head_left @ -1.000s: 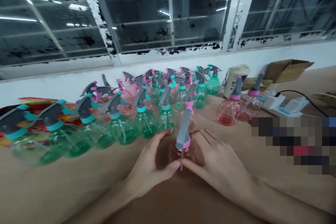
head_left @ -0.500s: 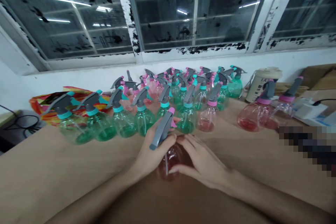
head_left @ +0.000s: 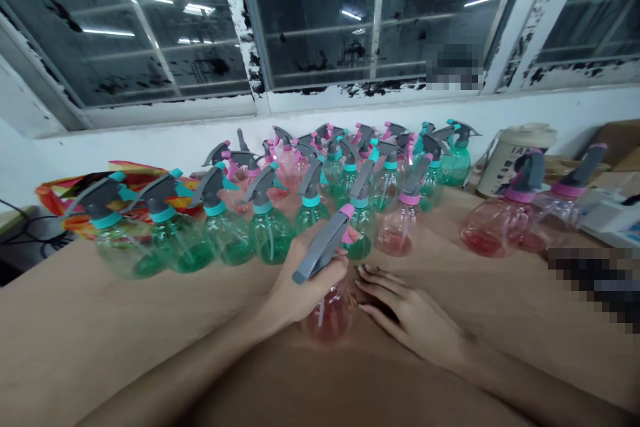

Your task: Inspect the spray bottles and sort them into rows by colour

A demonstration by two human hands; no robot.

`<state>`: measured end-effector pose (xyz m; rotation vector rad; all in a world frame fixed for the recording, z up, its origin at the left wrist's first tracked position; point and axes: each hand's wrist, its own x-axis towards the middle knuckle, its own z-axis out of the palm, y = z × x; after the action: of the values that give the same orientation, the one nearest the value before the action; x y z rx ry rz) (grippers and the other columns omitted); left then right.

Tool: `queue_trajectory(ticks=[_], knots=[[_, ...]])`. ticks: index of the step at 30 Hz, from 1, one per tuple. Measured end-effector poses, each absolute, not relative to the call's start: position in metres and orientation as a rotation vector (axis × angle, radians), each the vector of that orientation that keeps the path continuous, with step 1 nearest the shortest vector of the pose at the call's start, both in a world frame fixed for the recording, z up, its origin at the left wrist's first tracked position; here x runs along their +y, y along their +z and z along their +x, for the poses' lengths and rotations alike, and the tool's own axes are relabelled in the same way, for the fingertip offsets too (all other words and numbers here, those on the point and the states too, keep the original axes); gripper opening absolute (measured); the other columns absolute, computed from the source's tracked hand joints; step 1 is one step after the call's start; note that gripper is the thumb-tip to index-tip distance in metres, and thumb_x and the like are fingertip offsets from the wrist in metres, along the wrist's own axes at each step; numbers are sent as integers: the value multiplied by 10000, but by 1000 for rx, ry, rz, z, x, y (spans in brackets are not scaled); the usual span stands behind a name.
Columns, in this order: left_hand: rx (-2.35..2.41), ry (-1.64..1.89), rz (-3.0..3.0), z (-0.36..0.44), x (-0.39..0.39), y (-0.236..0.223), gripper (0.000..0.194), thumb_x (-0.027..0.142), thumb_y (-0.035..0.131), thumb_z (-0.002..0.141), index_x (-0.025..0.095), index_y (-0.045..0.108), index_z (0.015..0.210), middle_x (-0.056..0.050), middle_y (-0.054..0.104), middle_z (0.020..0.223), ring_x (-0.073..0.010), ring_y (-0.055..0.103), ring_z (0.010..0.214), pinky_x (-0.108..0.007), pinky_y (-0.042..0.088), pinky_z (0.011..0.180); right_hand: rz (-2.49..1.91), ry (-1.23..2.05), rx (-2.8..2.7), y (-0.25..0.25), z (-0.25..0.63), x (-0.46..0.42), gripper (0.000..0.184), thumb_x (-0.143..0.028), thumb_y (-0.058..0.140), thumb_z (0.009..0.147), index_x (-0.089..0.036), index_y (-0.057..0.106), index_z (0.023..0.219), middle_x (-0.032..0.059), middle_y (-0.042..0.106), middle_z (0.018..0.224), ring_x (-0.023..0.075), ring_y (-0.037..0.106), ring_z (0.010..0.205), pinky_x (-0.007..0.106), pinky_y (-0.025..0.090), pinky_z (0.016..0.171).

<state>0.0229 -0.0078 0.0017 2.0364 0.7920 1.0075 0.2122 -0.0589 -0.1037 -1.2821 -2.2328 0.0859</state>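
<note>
A spray bottle (head_left: 330, 313) with a clear pinkish body and a grey-and-pink trigger head stands near the front middle of the table. My left hand (head_left: 305, 280) is wrapped round its neck, just under the head, and hides the collar. To the right of the bottle is my right hand (head_left: 410, 313), fingers stretched toward its side with a small gap. Behind my hands is a row of green spray bottles (head_left: 273, 233) with turquoise collars. A pink spray bottle (head_left: 400, 230) with a pink collar ends that row on the right.
More green and pink bottles crowd toward the wall. Two pink spray bottles (head_left: 497, 223) stand at right, before a cream-coloured container (head_left: 517, 153). A white power strip (head_left: 607, 213) lies at the right edge. A colourful bag (head_left: 145, 173) lies back left on the wooden table (head_left: 90, 333).
My right hand has come off the bottle and moved to the right, its fingers now straighter. My left hand still grips the neck; the bottle's head has shifted slightly right.
</note>
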Motion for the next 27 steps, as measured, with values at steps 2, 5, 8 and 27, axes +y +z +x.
queue_trajectory(ticks=[2,5,8,27], knots=[[788,994,2062,24,-8,3,244,154,478,743,242,596,937,29,576,711,-140,540,602,-270,458,597,-1283,92,-2225,-103,211,-59,343,-271,477,896,-183,566,1215,82,562,1280,220,488,1205,427,418,1005],[791,976,2065,25,-7,5,147,185,478,767,246,560,872,51,481,629,-123,461,533,-245,408,528,-1285,92,-2248,-102,212,-59,348,-261,467,900,-159,563,1219,91,550,1290,223,480,1212,429,413,1007],[768,933,2045,24,-7,6,44,210,488,787,233,518,809,43,462,644,-119,443,547,-237,396,527,-1297,83,-2271,-101,213,-60,359,-252,458,903,-136,551,1230,98,535,1301,227,467,1222,429,408,1009],[854,1044,2163,26,-6,5,149,198,504,730,244,572,854,12,538,727,-157,523,632,-291,483,640,-1317,198,-2292,-107,226,-62,453,-317,464,905,-206,422,1342,50,466,1368,203,380,1284,412,358,1047]])
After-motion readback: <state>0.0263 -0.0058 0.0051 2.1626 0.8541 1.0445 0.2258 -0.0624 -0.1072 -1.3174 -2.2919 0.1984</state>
